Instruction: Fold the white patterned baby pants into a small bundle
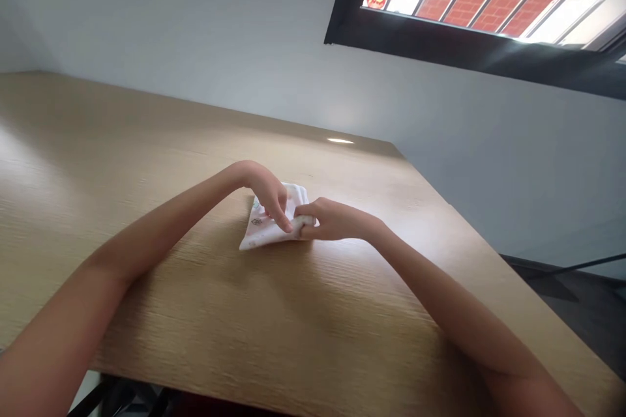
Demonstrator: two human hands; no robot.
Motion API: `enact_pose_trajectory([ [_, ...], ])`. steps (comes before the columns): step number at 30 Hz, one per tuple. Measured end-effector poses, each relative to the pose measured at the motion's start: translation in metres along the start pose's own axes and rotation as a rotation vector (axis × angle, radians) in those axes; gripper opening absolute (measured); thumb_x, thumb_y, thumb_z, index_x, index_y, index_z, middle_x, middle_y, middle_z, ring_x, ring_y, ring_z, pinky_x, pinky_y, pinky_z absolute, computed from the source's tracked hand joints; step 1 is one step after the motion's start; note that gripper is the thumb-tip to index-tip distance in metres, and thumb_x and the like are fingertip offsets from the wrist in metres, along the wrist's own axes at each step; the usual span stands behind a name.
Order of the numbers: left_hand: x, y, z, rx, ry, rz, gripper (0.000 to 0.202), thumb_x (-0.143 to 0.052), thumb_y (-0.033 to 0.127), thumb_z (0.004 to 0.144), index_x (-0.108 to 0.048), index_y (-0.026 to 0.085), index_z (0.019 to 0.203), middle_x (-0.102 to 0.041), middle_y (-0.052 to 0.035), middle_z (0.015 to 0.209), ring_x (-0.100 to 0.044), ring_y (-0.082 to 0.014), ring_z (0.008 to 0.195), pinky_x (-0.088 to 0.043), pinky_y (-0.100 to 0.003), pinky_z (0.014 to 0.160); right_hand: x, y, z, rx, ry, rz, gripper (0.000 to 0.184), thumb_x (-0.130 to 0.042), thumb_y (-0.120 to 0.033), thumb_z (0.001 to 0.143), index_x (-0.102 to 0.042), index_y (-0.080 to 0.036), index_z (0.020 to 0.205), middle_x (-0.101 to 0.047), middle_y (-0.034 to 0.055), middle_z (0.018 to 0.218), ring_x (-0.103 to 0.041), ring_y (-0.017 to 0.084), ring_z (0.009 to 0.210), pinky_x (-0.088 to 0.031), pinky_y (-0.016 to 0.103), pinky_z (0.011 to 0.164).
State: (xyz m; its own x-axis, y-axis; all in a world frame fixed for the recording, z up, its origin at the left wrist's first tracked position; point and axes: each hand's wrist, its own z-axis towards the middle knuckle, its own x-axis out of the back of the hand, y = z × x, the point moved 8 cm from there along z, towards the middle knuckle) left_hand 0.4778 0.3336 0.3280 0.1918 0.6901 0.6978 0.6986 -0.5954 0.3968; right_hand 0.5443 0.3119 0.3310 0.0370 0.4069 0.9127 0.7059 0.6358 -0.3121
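A small white cloth [259,232] with a faint printed pattern lies folded on the wooden table [205,313], near its middle. My left hand [268,191] reaches over the cloth from the left, fingertips pinching its near right edge. My right hand [332,220] comes in from the right and grips the same rolled edge, thumb and fingers closed on the fabric. The two hands meet at that corner. Part of the cloth is hidden under my left hand.
The table's right edge [469,228] runs diagonally toward me, with dark floor [577,300] beyond it. A plain white wall [195,32] stands behind the table. A black-framed window [479,45] sits high at the upper right.
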Motion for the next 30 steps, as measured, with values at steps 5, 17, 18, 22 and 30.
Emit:
enact_pose_trajectory([
  [5,0.002,-0.013,0.000,-0.032,-0.010,-0.080,0.038,-0.060,0.042,0.063,-0.064,0.022,0.094,-0.065,-0.0013,0.091,-0.057,-0.0216,0.086,-0.043,-0.026,0.072,0.011,0.033,0.007,-0.022,0.041,0.363,0.018,-0.038,-0.025,0.083,-0.050,-0.017,0.072,-0.048,-0.0008,0.065,-0.043,0.011,0.057,-0.032,0.023,0.049],
  [17,0.001,-0.073,0.041,-0.133,0.046,-0.701,0.049,-0.055,0.044,0.072,-0.054,0.013,0.110,-0.057,-0.0107,0.113,-0.054,-0.0203,0.102,-0.046,-0.026,0.083,0.005,0.077,0.015,-0.218,0.250,0.693,0.019,-0.045,-0.029,0.084,-0.043,-0.017,0.069,-0.041,-0.0019,0.064,-0.040,0.009,0.054,-0.035,0.022,0.048],
  [18,0.002,-0.073,0.039,-0.135,0.045,-0.687,0.050,-0.055,0.045,0.072,-0.054,0.014,0.110,-0.057,-0.0106,0.112,-0.054,-0.0205,0.101,-0.047,-0.027,0.083,0.007,0.079,0.014,-0.244,0.287,0.656,0.017,-0.048,-0.029,0.083,-0.043,-0.017,0.071,-0.043,-0.0013,0.066,-0.043,0.010,0.055,-0.036,0.022,0.048],
  [22,0.017,-0.074,0.028,-0.082,0.164,-0.517,0.054,-0.057,0.048,0.070,-0.050,0.018,0.115,-0.057,-0.0088,0.111,-0.055,-0.0220,0.097,-0.048,-0.029,0.077,0.030,0.074,0.004,-0.238,0.583,0.284,0.018,-0.058,-0.025,0.074,-0.041,-0.019,0.077,-0.052,0.0025,0.079,-0.050,0.016,0.067,-0.040,0.027,0.053],
  [30,0.042,-0.022,0.023,-0.181,0.704,0.079,0.051,-0.048,0.025,0.073,-0.044,0.018,0.124,-0.048,-0.0080,0.125,-0.045,-0.0223,0.110,-0.037,-0.031,0.090,0.003,-0.012,0.007,0.339,0.710,-0.290,0.020,-0.038,-0.017,0.085,-0.053,-0.015,0.099,-0.056,0.0105,0.101,-0.048,0.023,0.098,-0.040,0.039,0.085],
])
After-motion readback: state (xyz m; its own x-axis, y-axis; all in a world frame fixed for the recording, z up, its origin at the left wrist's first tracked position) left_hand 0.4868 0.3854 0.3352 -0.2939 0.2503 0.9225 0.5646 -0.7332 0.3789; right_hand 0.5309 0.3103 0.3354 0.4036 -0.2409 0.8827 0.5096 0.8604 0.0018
